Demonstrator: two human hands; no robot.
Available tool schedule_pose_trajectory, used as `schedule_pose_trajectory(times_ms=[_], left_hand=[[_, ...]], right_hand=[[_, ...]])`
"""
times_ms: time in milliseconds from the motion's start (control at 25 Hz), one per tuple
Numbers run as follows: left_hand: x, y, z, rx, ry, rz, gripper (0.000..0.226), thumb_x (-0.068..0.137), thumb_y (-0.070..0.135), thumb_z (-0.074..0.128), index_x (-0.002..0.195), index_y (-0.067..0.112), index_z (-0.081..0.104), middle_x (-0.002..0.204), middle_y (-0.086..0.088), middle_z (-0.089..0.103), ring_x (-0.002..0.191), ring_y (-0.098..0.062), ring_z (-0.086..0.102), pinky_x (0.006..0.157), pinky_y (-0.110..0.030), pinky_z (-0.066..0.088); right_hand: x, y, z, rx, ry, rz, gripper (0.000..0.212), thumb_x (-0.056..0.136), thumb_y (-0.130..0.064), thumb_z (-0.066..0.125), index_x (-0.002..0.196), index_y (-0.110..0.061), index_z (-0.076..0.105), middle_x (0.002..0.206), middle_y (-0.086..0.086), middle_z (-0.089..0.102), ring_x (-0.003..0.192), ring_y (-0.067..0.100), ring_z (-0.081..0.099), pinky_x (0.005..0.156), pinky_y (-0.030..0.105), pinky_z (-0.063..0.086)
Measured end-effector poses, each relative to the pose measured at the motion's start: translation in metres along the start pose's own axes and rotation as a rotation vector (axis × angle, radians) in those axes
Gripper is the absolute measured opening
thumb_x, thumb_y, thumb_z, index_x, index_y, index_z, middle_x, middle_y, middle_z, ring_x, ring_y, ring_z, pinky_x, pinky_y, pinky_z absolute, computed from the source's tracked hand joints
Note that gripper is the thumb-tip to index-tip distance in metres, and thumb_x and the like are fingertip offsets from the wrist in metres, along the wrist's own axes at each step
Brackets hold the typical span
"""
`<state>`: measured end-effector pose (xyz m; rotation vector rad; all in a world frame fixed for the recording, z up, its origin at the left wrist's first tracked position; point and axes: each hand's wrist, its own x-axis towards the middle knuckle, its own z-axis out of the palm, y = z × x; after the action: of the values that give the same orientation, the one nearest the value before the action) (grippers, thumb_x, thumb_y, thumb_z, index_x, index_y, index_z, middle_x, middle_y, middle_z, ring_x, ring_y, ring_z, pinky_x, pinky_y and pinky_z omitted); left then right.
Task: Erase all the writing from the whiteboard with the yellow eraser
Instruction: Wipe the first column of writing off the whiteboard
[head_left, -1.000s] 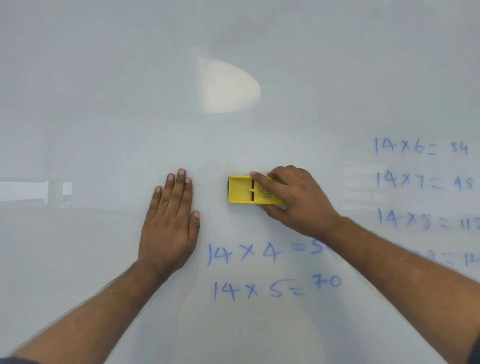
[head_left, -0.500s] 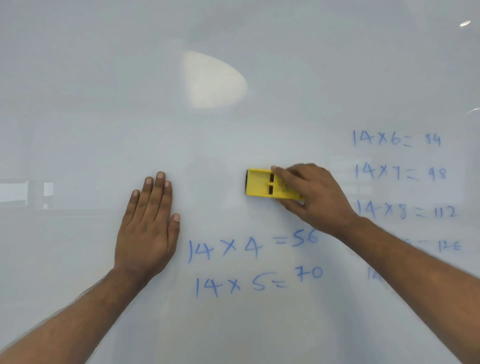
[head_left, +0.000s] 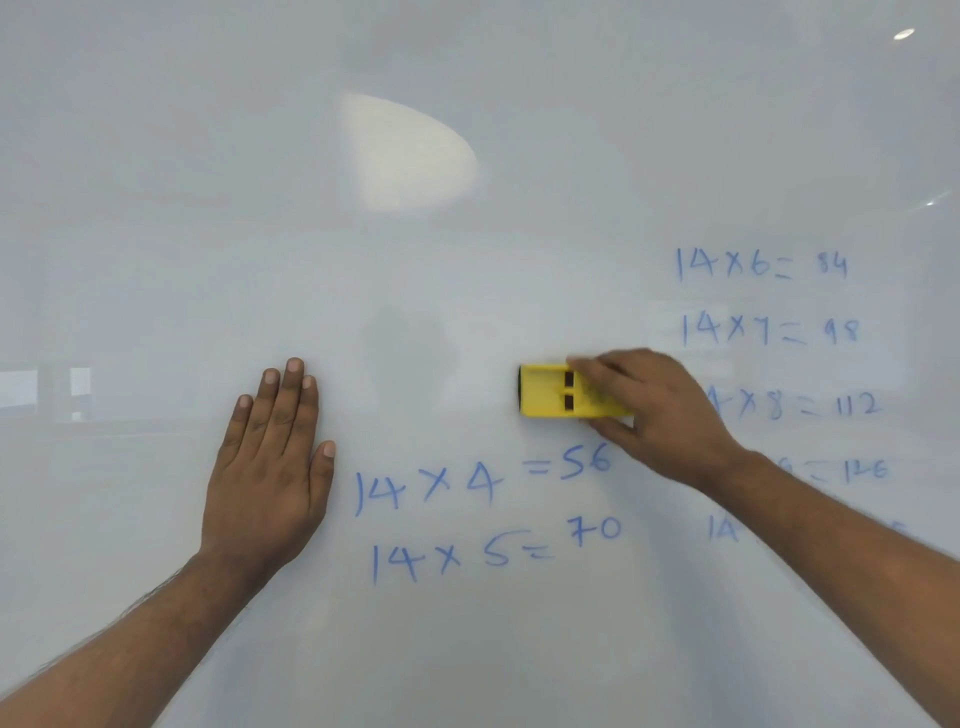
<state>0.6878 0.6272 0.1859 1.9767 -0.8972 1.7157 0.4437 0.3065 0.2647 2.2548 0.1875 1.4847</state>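
Right hand (head_left: 660, 410) is clamped on the yellow eraser (head_left: 550, 397), pressed mid-whiteboard (head_left: 208, 208); left hand (head_left: 270, 467) lies flat, fingers spread, holding nothing. Upper left looks wiped; blue writing (head_left: 483, 483) below and toward the right edge remains, roughly half left, I'd judge.

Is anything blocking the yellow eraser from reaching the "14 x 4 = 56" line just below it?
Nothing visible does. The yellow plastic eraser, held in the right hand, sits just above that blue line with only bare whiteboard between. The left hand rests flat, off to the side.
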Motion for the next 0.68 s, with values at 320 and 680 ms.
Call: schedule_pose_trajectory(times_ms=[320, 680], left_hand=[[-0.007, -0.001, 0.004, -0.011, -0.004, 0.005, 0.065, 0.104, 0.033, 0.026, 0.161, 0.005, 0.014, 0.172, -0.01, 0.01, 0.159, -0.025, 0.007, 0.129, -0.044, 0.007], [-0.011, -0.001, 0.004, -0.005, -0.002, 0.004, 0.066, 0.104, 0.033, 0.026, 0.161, 0.004, 0.014, 0.171, -0.011, 0.01, 0.159, -0.024, 0.005, 0.129, -0.044, 0.005]], right_hand=[[-0.029, -0.016, 0.013, 0.05, 0.009, 0.066, 0.053, 0.085, -0.031, 0.063, 0.135, -0.016, 0.052, 0.111, 0.004, 0.06, 0.094, 0.026, 0.054, 0.081, 0.033, 0.04], [-0.015, 0.007, -0.01, 0.032, 0.012, 0.322, 0.064, 0.077, -0.023, 0.076, 0.136, -0.018, 0.051, 0.11, 0.007, 0.06, 0.096, 0.029, 0.054, 0.08, 0.038, 0.044]])
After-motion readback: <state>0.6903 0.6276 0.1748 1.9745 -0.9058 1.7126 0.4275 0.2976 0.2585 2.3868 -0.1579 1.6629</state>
